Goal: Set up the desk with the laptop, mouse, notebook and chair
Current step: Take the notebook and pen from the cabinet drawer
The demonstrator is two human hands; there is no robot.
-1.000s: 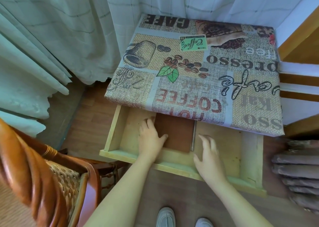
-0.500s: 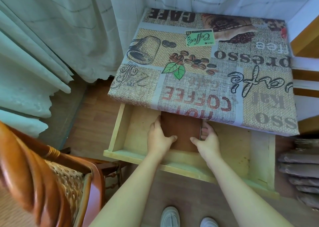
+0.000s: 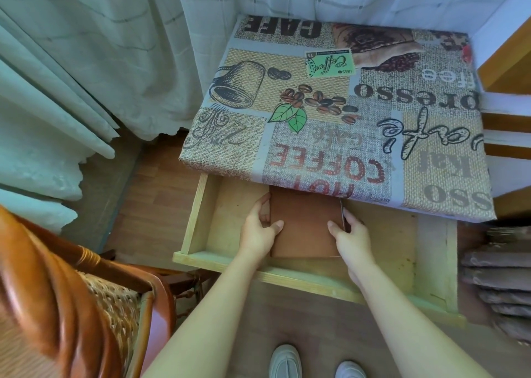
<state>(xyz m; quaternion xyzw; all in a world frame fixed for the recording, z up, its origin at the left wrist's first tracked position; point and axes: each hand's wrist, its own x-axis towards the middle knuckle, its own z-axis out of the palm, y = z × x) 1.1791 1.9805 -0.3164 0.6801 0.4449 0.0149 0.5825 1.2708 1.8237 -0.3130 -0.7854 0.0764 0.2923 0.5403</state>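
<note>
Both hands (image 3: 258,231) round brown notebook (image 3: 304,228) in open drawer (image 3: 402,251)

A flat brown notebook (image 3: 306,225) is being held at both side edges inside the open wooden drawer (image 3: 402,234) of the desk (image 3: 330,105), beside a wooden chair (image 3: 57,306).

Right hand (image 3: 349,235) now on notebook (image 3: 304,228)
</note>
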